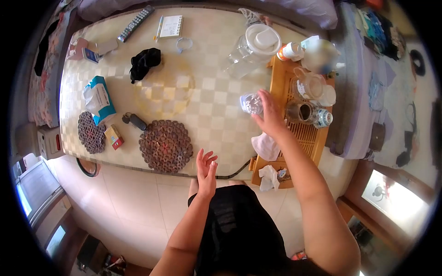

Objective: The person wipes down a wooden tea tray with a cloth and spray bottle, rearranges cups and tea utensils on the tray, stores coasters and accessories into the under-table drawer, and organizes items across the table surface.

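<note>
Clear plastic container [252,104] by orange-brown wooden tray [277,73], left edge; right hand [271,117] curved at container's right end, grip unclear; left hand [207,172] spread.

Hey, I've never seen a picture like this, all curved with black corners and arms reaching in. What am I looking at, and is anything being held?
There's no machine here, just a person's two bare hands. The one picture comes from a camera worn on the head, looking forward and down, so the arms reach in from the bottom.

On the table lie a remote, a notepad, a black cloth, a tissue box and two round mats. Toward the right are a lidded jug and a wooden tray with glassware.

The right hand has its fingers at a small clear container; how firmly it grips is hard to tell. The left hand is open and holds nothing.
</note>
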`<state>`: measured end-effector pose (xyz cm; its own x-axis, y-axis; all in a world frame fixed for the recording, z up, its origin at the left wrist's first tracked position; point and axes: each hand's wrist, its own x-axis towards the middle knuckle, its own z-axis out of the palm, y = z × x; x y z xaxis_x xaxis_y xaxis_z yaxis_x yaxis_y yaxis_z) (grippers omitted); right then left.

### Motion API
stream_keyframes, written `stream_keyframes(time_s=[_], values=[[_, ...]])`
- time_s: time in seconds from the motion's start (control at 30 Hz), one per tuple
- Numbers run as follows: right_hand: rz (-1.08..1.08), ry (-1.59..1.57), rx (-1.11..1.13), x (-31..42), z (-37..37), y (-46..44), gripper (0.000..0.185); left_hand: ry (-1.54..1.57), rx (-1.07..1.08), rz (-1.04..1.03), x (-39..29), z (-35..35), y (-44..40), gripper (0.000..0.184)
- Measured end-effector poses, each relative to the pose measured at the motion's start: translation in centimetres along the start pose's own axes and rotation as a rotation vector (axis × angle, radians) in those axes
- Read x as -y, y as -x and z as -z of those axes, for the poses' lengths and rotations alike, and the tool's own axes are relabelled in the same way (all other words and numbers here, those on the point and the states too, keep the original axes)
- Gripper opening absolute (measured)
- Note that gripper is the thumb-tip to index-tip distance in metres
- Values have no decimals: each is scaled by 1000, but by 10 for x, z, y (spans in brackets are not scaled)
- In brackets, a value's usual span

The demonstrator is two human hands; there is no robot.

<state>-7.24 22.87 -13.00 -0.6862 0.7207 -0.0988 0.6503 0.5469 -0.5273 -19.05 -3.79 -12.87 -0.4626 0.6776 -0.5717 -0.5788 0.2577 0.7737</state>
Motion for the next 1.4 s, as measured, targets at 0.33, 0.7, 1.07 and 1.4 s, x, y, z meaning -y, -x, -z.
stream_keyframes(time_s=[0.33, 0.7, 1.07, 1.4], values=[[-215, -11, -114, 19, -3, 12, 77, -11, -37, -11, 0, 3, -6, 54], [-173, 153, -280, 30, -22, 24, 75, -8, -35, -18, 5, 6, -6, 53], [367, -220, 386, 78, 25, 52, 76, 66, 151, 83, -53, -14, -37, 33], [-114, -501, -72, 98, 10, 70, 86, 168, 111, -100, -26, -72, -29, 13]])
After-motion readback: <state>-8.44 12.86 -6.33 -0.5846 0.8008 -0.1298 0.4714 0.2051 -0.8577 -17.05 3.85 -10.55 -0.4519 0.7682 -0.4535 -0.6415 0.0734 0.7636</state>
